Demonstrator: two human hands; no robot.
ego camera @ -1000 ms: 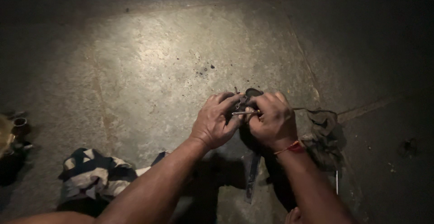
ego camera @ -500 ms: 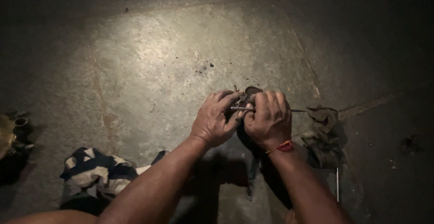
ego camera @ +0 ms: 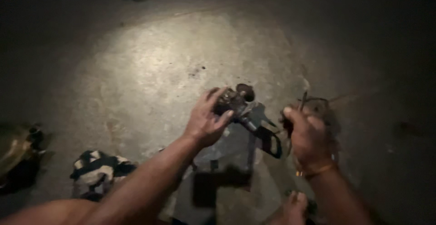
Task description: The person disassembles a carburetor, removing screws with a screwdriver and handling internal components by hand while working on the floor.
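Below, bare grey concrete floor (ego camera: 136, 84); striped black-and-white cloth (ego camera: 97, 170) at lower left. Left hand (ego camera: 206, 120) clenched around a grimy dark metal part (ego camera: 234, 102), held above the floor. Right hand (ego camera: 311, 136) apart, gripping a thin dark tool (ego camera: 302, 102).

A bare concrete floor (ego camera: 150, 79) under one pool of light

We see grey, stained concrete lit brightly at the middle and fading to near black at every edge; a striped cloth (ego camera: 97, 172) lies crumpled at lower left, with a dim yellowish object (ego camera: 16, 150) beyond.
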